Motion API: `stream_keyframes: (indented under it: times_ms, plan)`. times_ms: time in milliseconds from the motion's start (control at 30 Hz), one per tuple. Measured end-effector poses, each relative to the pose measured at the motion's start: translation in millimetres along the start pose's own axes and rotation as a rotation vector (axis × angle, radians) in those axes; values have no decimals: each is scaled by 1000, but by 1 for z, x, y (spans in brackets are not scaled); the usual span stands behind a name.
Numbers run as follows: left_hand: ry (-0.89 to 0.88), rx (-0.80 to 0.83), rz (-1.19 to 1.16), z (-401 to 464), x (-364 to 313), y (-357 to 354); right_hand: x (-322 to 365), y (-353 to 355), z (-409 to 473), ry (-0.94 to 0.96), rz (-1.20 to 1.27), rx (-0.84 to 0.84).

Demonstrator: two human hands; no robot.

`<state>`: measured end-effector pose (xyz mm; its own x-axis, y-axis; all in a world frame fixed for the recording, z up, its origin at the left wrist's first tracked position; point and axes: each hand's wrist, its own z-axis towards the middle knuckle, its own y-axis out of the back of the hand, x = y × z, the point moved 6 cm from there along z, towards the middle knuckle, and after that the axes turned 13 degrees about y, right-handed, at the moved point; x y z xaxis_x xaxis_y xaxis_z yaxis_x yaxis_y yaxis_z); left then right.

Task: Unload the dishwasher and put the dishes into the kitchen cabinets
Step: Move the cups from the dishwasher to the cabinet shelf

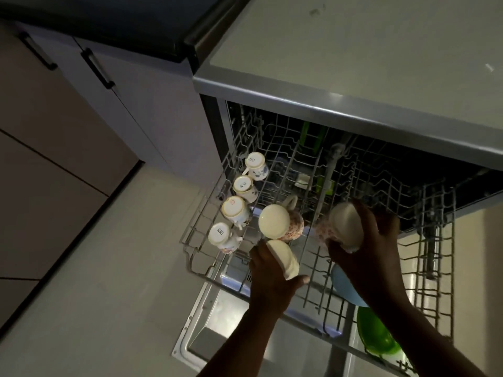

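Observation:
The dishwasher's upper wire rack (386, 186) is pulled out under the counter. My left hand (269, 270) grips an upturned cream mug (283, 258) at the rack's front edge. My right hand (373, 235) grips a second floral mug (344, 225), base up, just above the rack's middle. A third floral mug (280, 221) stands upside down between them. Along the rack's left side several small white cups (239, 186) sit upside down in a row.
Below the rack a blue bowl (343, 287) and a green bowl (375, 336) sit in the lower rack. The open dishwasher door (215, 330) lies flat beneath. Grey cabinets with black handles (98, 68) stand to the left. A pale countertop (353, 50) runs overhead of the dishwasher.

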<state>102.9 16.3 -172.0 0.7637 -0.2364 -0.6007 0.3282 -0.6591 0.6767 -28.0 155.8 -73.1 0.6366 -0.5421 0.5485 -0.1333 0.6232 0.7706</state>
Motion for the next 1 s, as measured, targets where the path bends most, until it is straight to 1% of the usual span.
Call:
stream_keyframes:
  times_ms: [100,167,233,300,400,500,567,633,733,800,900,1000]
  plan:
    - [59,-43,-93,5,-3,1,12,15,-13,-35,63,-8]
    - [0,-73,-112,0,-7,14,24,28,-19,-17,116,-11]
    - [-62,-114,-158,-13,-14,44,41,41,-20,19,137,-4]
    - [-75,-155,-230,-25,-21,88,61,53,-17,40,164,-42]
    - [-197,-303,-218,-37,-37,185,117,71,0,106,252,-103]
    - [-242,-430,-222,-44,-42,302,199,85,28,181,379,-152]
    - [-246,-475,-264,-49,-45,368,248,90,47,237,473,-162]
    - [-262,-521,-355,-60,-44,444,307,93,69,316,547,-169]
    - [-341,-593,-439,-78,-42,551,400,96,100,383,654,-192]
    - [-421,-608,-489,-91,-42,630,471,98,123,433,708,-262]
    - [-532,-626,-483,-101,-40,727,564,102,159,510,738,-338]
    - [-593,-667,-479,-103,-47,803,630,109,195,560,739,-420]
